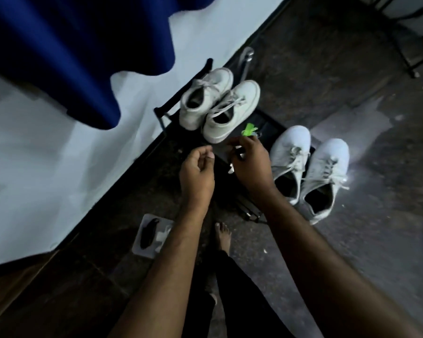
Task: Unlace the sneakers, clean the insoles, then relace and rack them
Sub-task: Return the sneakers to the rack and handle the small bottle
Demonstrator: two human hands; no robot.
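Just beyond both hands (pixel 197 167), racked sneakers (pixel 220 106).

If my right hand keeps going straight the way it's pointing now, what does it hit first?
Probably the nearer high-top sneaker on the black rack. The right hand, holding something green, points up and slightly left, and that shoe's heel lies just beyond its fingers. Depth is unclear, so it might pass above.
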